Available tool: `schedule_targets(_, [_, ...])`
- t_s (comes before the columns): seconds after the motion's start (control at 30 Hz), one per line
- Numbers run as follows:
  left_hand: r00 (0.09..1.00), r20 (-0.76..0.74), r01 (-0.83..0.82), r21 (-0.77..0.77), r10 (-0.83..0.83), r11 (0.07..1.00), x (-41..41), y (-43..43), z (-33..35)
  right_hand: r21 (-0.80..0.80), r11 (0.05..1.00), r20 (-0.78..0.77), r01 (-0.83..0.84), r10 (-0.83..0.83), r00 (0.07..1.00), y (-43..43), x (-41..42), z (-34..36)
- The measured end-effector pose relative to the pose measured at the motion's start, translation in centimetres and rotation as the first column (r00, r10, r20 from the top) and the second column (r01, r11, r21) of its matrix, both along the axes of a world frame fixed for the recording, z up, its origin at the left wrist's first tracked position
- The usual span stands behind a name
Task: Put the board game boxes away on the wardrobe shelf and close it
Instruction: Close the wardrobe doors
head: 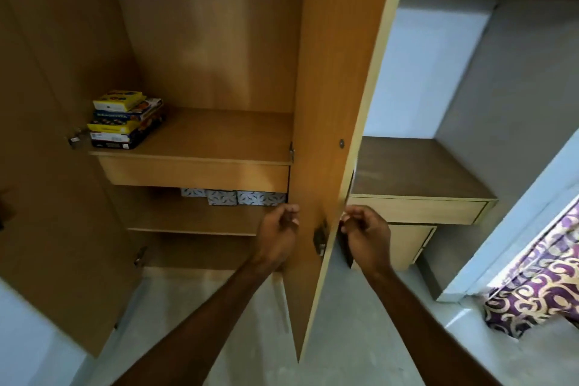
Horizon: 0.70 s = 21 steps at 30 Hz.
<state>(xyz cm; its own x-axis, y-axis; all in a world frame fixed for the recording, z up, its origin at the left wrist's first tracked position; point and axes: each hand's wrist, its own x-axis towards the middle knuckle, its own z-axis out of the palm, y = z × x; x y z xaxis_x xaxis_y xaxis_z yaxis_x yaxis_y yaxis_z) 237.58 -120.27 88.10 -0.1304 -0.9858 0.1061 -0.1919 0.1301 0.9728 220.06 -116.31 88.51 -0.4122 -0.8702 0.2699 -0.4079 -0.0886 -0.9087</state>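
Several board game boxes [127,118] lie stacked at the left end of the wardrobe shelf [216,141]. Both wardrobe doors stand open. The right door [332,103] points edge-on toward me. My left hand [277,233] hovers on its inner side, fingers curled, holding nothing. My right hand [365,230] is on the outer side, its fingers closed at the dark handle [344,247] near the door edge. A black latch [320,236] sits on the door's inner face between my hands.
The left door [56,166] swings wide at the left. Patterned boxes [238,197] sit on a lower shelf under a drawer. A low wooden desk [416,175] stands right of the wardrobe. A purple patterned curtain [539,276] hangs at the far right.
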Motion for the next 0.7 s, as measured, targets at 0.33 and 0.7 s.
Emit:
schedule_targets(0.33, [0.966,0.051,0.255,-0.047,-0.253,0.966,-5.5,-0.9,4.2,0.026,0.966,0.099,-0.256,0.253,0.962,-4.9,-2.3,2.8])
schedule_targets(0.7, [0.994,-0.068,0.084,-0.101,-0.091,0.991,5.2,-0.5,3.7,-0.06,0.931,0.048,-0.36,0.363,0.931,-8.6,6.3,0.7])
